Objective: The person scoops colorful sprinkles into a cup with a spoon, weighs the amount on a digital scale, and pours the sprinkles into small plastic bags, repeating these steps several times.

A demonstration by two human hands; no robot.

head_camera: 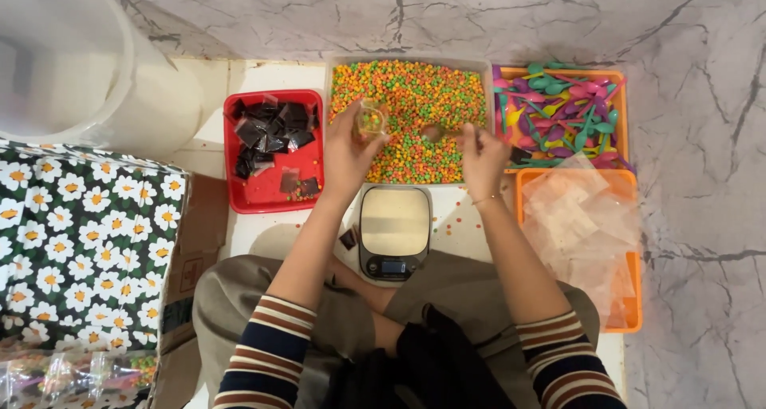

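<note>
While left hand (349, 150) grips clear pouch (370, 122) over multicoloured candy tray (409, 118), right hand (481, 150) clenches scoop (437, 132).

Single head view; looks straight down, near, over lap and floor trays (273, 193).

- The floor (702, 98) looks like polished marble, pale grey with dark veins and a smooth finish.
- The red tray (263, 193) and the two orange trays (634, 297) look like smooth, slightly glossy plastic.
- The dark packets (271, 130) in the red tray are shiny foil or film.
- The clear bags (578, 217) are thin, glossy, crinkled plastic film.
- The spoons (558, 110) are coloured plastic with a soft sheen.
- The scale (393, 229) has a brushed, matt metal plate.
- The small cup (369, 122) is clear plastic.
- The big tub (72, 66) is milky, translucent plastic.
- The flowered sheet (80, 249) looks like printed cloth.
- The sleeves (267, 357) are striped knit cloth.
</note>
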